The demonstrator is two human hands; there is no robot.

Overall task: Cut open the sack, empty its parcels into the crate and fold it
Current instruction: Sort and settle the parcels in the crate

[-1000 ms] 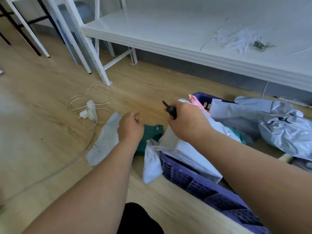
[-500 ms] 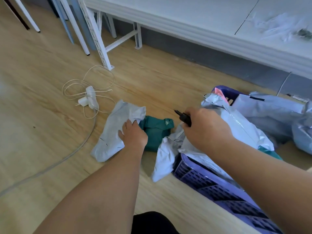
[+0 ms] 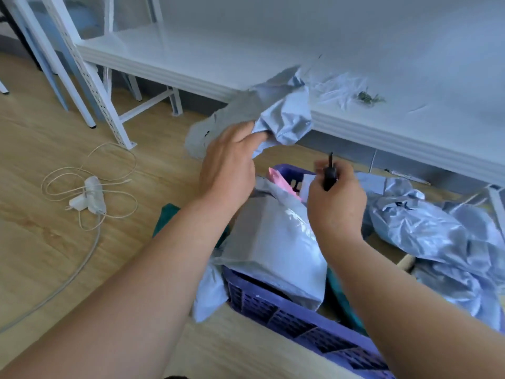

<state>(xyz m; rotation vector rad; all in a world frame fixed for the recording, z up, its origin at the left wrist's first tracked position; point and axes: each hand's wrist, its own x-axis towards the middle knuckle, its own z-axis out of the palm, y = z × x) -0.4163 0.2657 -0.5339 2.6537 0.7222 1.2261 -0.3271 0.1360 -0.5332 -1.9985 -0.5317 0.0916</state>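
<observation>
Sack (image 3: 284,116) thin, soft and light, bunched in left hand (image 3: 228,165) at 12 o'clock above crate (image 3: 300,321); best gripped at edge; right hand (image 3: 337,198) curled round small black cutter (image 3: 329,175).

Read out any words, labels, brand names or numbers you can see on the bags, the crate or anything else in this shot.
No text can be read.
Black marks on the crumpled grey plastic bag lying at the right: too blurred to read.
Small dark mark on the grey plastic mailer bag gripped by the left hand: too blurred to read.
White label inside the purple plastic crate: nothing legible.
</observation>
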